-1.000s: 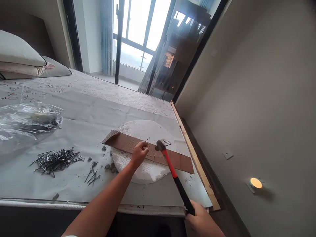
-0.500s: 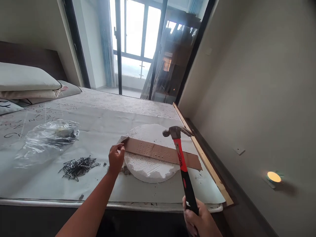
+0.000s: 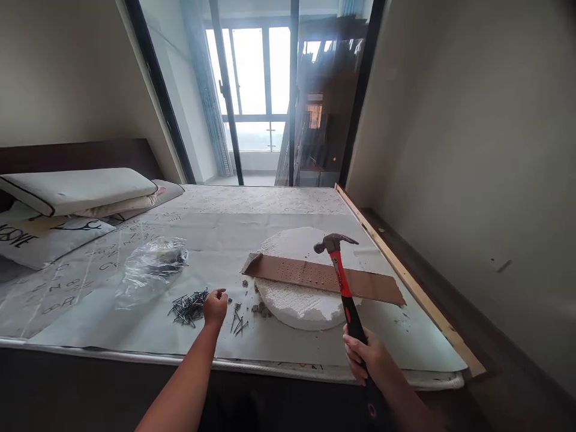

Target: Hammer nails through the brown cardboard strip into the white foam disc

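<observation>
- Left hand (image 3: 216, 307): fingers curled; cannot tell whether gripping anything.
- Right hand (image 3: 365, 353): fingers wrapped around hammer (image 3: 341, 273).
- Nail pile (image 3: 188, 309): near left hand, nine o'clock.
- Brown strip (image 3: 288, 270): across white disc (image 3: 294, 303), left hand's three o'clock.

Dark-framed glass door (image 3: 292, 120) ahead of the left hand (image 3: 216, 307), daylit window (image 3: 249, 72) and blue curtain (image 3: 209, 108) beyond, grey wall (image 3: 472, 150) right of the right hand (image 3: 365, 353), dark headboard (image 3: 126, 157) left of the left hand.

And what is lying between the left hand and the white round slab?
In the head view, loose nails and grey lumps lie between the left hand and slab.
</observation>
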`<state>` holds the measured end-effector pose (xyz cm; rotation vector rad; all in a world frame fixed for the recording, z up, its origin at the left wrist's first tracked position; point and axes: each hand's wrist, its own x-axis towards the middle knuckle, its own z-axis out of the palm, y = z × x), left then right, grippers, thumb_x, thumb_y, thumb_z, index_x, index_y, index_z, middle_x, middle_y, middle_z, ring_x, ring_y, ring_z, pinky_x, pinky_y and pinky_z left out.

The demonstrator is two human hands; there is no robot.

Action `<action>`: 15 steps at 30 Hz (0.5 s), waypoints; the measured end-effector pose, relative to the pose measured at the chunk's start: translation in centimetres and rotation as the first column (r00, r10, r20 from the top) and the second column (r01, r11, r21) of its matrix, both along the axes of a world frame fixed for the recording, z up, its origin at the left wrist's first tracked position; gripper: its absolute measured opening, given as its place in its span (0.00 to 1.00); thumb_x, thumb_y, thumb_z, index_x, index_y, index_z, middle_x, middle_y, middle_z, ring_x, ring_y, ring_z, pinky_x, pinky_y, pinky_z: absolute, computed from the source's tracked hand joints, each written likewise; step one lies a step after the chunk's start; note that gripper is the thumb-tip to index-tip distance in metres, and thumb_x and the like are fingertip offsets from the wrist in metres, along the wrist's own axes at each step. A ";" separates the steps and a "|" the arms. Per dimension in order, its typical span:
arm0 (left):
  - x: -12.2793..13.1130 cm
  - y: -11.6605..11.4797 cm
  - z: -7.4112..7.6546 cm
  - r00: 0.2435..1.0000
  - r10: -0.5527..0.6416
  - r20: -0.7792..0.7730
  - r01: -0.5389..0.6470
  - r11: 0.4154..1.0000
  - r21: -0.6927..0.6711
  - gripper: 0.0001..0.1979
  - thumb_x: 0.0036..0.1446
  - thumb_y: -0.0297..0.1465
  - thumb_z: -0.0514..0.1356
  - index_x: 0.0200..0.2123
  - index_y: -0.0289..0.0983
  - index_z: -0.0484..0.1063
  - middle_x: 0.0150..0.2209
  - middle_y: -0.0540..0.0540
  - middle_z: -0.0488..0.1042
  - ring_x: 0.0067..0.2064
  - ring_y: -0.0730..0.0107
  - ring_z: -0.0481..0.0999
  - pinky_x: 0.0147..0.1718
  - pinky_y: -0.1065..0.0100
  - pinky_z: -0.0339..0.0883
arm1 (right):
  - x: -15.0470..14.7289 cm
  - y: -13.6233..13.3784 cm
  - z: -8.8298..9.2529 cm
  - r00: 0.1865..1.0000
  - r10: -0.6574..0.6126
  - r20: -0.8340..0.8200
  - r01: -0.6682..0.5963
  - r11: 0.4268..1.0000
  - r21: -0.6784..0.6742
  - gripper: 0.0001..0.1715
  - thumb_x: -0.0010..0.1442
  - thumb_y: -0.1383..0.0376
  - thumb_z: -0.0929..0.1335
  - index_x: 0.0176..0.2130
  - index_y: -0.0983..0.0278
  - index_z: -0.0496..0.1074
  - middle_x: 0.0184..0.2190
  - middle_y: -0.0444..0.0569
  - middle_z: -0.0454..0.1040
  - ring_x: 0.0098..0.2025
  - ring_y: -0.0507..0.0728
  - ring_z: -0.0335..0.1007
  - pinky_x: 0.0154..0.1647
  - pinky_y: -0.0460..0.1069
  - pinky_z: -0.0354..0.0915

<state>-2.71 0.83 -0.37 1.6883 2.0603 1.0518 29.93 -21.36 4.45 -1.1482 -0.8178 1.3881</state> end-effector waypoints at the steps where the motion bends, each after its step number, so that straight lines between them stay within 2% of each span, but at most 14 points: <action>1: -0.6 0.0 -0.4 0.999 -0.009 -0.034 0.007 0.998 -0.066 0.11 0.44 0.31 0.53 0.30 0.35 0.73 0.29 0.41 0.76 0.34 0.58 0.74 0.33 0.65 0.64 | 0.3 0.0 -0.2 1.000 -0.006 0.030 0.007 1.000 -0.015 0.18 0.50 0.53 0.67 0.31 0.61 0.57 0.12 0.29 0.53 0.08 0.44 0.44 0.06 0.41 0.50; 4: -1.4 -0.1 -1.0 0.993 -0.061 -0.103 0.040 0.980 -0.194 0.07 0.43 0.30 0.55 0.24 0.37 0.73 0.26 0.42 0.76 0.33 0.56 0.75 0.32 0.65 0.63 | 1.3 0.2 -0.4 0.998 -0.008 0.066 0.010 0.999 -0.040 0.14 0.50 0.57 0.66 0.31 0.61 0.57 0.12 0.29 0.52 0.09 0.44 0.45 0.07 0.41 0.50; 6: -0.8 -0.2 -0.6 0.991 -0.087 -0.099 0.068 0.980 -0.185 0.07 0.43 0.30 0.55 0.24 0.38 0.73 0.26 0.43 0.77 0.34 0.57 0.75 0.32 0.65 0.63 | 1.8 0.6 -0.4 0.999 0.020 0.025 -0.019 0.998 -0.052 0.13 0.48 0.59 0.65 0.31 0.60 0.56 0.12 0.29 0.52 0.09 0.44 0.44 0.07 0.41 0.50; 8: 1.2 -0.7 0.5 0.991 -0.132 -0.027 0.128 0.985 -0.117 0.08 0.44 0.31 0.55 0.26 0.37 0.74 0.28 0.43 0.77 0.35 0.58 0.75 0.34 0.65 0.63 | 2.0 1.1 -0.4 0.998 0.053 -0.038 -0.055 0.996 -0.065 0.12 0.46 0.60 0.64 0.31 0.60 0.56 0.12 0.28 0.52 0.09 0.44 0.44 0.07 0.41 0.50; 10: 4.9 -2.0 1.7 0.962 -0.237 0.138 0.246 0.968 -0.052 0.10 0.46 0.35 0.56 0.30 0.37 0.74 0.30 0.44 0.77 0.36 0.60 0.74 0.34 0.65 0.63 | 1.9 1.5 -0.3 0.994 0.069 -0.085 -0.077 0.993 -0.091 0.12 0.45 0.61 0.64 0.30 0.60 0.55 0.12 0.28 0.53 0.09 0.44 0.44 0.07 0.41 0.50; 11: 7.2 -3.0 2.3 0.913 -0.309 0.265 0.334 0.941 -0.054 0.12 0.47 0.37 0.57 0.32 0.37 0.73 0.30 0.45 0.76 0.35 0.61 0.74 0.33 0.66 0.64 | 1.7 1.7 -0.3 0.992 0.075 -0.097 -0.086 0.990 -0.109 0.12 0.44 0.62 0.64 0.29 0.60 0.55 0.12 0.28 0.53 0.09 0.44 0.44 0.07 0.41 0.50; 12: 9.7 -4.2 2.7 0.828 -0.370 0.421 0.443 0.892 -0.087 0.13 0.47 0.39 0.58 0.33 0.37 0.73 0.30 0.44 0.76 0.34 0.62 0.74 0.31 0.67 0.64 | 1.4 1.8 -0.3 0.991 0.080 -0.103 -0.094 0.987 -0.130 0.13 0.43 0.62 0.64 0.29 0.59 0.54 0.11 0.28 0.53 0.09 0.44 0.45 0.07 0.41 0.50; 13: 12.3 -5.5 3.0 0.709 -0.391 0.587 0.557 0.821 -0.125 0.15 0.47 0.41 0.59 0.35 0.36 0.72 0.30 0.44 0.76 0.32 0.63 0.74 0.29 0.67 0.64 | 1.0 1.9 -0.3 0.991 0.089 -0.104 -0.104 0.984 -0.145 0.13 0.41 0.62 0.64 0.29 0.59 0.54 0.11 0.28 0.53 0.09 0.44 0.45 0.06 0.41 0.51; 14: 14.8 -6.8 3.3 0.566 -0.372 0.736 0.677 0.719 -0.157 0.18 0.47 0.41 0.60 0.38 0.35 0.71 0.32 0.43 0.76 0.33 0.63 0.75 0.29 0.67 0.64 | 0.5 2.0 -0.3 0.990 0.097 -0.100 -0.112 0.982 -0.151 0.13 0.40 0.63 0.63 0.28 0.59 0.54 0.10 0.28 0.53 0.09 0.44 0.45 0.06 0.41 0.51; 15: 17.1 -8.0 3.4 0.431 -0.311 0.847 0.764 0.626 -0.159 0.20 0.47 0.41 0.61 0.41 0.36 0.69 0.34 0.41 0.76 0.34 0.63 0.75 0.30 0.67 0.64 | 0.0 2.1 -0.5 0.990 0.104 -0.093 -0.117 0.982 -0.149 0.12 0.40 0.63 0.63 0.28 0.59 0.55 0.10 0.28 0.53 0.08 0.44 0.45 0.05 0.41 0.50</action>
